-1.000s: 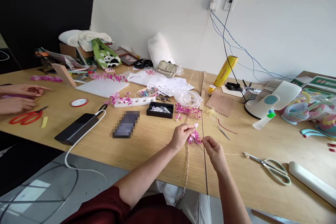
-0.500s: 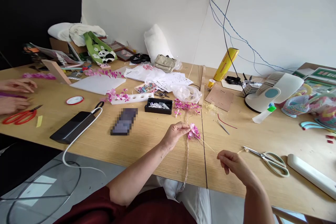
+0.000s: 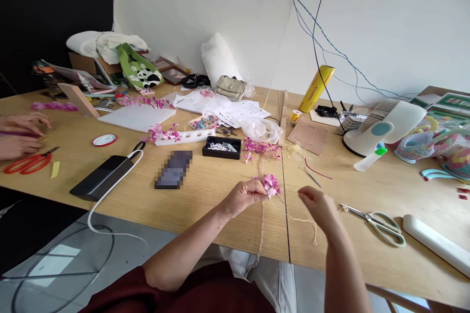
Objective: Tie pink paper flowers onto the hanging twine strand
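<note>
Back toward the small pink paper-flower cluster (image 3: 271, 184) comes the right hand (image 3: 318, 207), fingers loosely curled, grip unclear, pale twine (image 3: 307, 221) trailing below. Left of the cluster, the left hand (image 3: 244, 195) pinches its stem; braided cord (image 3: 262, 227) runs toward the body.

Matt wooden table (image 3: 205, 195), rough jute twine (image 3: 261, 225), glossy metal scissors (image 3: 378, 224)

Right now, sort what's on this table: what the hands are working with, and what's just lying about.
In use: left hand pinching the pink paper flower cluster; thin tan twine by the right hand.

Lying about: pale green scissors, black power bank, yellow roll, white fan.
</note>
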`<control>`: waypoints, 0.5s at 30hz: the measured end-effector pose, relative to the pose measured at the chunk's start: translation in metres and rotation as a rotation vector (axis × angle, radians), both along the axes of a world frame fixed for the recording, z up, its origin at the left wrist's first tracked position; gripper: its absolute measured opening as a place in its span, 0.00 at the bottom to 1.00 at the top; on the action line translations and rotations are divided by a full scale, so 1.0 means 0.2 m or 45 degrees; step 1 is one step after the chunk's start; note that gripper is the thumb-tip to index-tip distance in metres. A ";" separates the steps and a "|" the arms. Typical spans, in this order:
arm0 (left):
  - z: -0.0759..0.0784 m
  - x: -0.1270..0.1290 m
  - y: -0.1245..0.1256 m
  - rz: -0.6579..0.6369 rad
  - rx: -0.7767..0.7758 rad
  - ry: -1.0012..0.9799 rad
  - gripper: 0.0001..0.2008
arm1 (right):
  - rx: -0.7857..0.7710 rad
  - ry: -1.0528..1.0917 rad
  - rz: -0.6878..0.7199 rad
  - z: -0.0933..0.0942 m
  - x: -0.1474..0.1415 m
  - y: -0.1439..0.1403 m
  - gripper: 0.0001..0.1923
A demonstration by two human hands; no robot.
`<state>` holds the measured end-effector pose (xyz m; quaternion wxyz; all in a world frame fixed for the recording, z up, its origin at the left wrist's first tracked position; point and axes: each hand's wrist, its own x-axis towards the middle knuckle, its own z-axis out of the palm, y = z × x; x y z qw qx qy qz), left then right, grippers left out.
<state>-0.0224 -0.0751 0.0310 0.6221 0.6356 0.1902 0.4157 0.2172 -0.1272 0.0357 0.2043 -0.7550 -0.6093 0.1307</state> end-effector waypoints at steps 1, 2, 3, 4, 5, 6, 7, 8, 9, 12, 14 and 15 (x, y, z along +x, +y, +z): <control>0.00 0.00 0.00 0.003 0.002 0.017 0.07 | -0.018 -0.009 0.037 -0.04 -0.04 0.05 0.09; 0.00 -0.01 0.00 0.009 -0.003 0.030 0.07 | -0.019 -0.025 0.048 -0.08 -0.07 0.09 0.09; 0.00 -0.01 0.00 0.015 -0.015 0.040 0.07 | -0.005 -0.052 0.027 -0.12 -0.09 0.12 0.09; 0.00 -0.02 0.00 0.022 -0.032 0.042 0.07 | 0.007 -0.083 -0.010 -0.16 -0.10 0.15 0.09; 0.00 -0.02 0.00 0.027 -0.053 0.039 0.08 | 0.002 -0.114 -0.054 -0.19 -0.10 0.18 0.09; -0.01 -0.02 0.00 0.032 -0.074 0.033 0.08 | -0.027 -0.141 -0.090 -0.21 -0.10 0.21 0.09; -0.01 -0.02 0.00 0.038 -0.092 0.027 0.08 | -0.081 -0.162 -0.113 -0.22 -0.10 0.23 0.09; -0.01 -0.02 -0.01 0.044 -0.107 0.023 0.08 | -0.148 -0.176 -0.122 -0.23 -0.09 0.25 0.09; -0.02 -0.02 -0.01 0.044 -0.122 0.020 0.08 | -0.215 -0.185 -0.122 -0.24 -0.08 0.27 0.10; -0.03 -0.01 -0.01 0.019 -0.174 0.005 0.08 | -0.352 -0.178 -0.132 -0.25 -0.06 0.32 0.10; -0.04 -0.01 -0.01 0.001 -0.199 -0.007 0.08 | -0.385 -0.152 -0.138 -0.27 -0.04 0.34 0.08; -0.04 -0.01 -0.01 -0.003 -0.205 -0.010 0.07 | -0.387 -0.138 -0.137 -0.28 -0.04 0.35 0.08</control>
